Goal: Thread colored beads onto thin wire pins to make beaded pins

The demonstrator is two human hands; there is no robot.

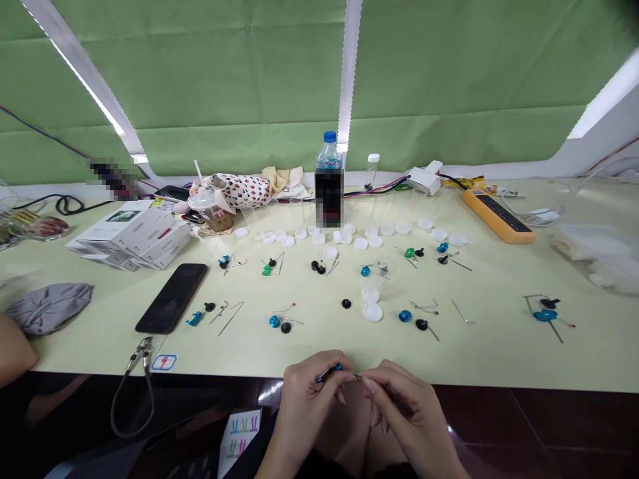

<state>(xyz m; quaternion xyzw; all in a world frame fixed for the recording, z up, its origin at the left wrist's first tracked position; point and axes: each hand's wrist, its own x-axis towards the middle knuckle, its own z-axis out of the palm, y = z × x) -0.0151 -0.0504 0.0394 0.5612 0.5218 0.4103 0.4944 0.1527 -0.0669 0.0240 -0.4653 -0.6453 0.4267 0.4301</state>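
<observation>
My left hand (307,396) is at the table's near edge, fingers pinched on a small dark metal pin with a blue part (329,370). My right hand (399,402) meets it from the right, fingertips closed on the same small piece's thin wire end. Both hands hover just below the edge of the pale table (499,346). Small groups of parts lie on the table ahead: blue knobs (405,316), black knobs (346,303), green knobs (267,270) and bent wires (230,318).
A row of white caps (359,243) lies mid-table behind a water bottle (329,179). A black phone (172,297) and white boxes (132,236) sit left, an orange power strip (496,215) right. Another person's arm (12,349) shows at far left beside grey cloth (50,306).
</observation>
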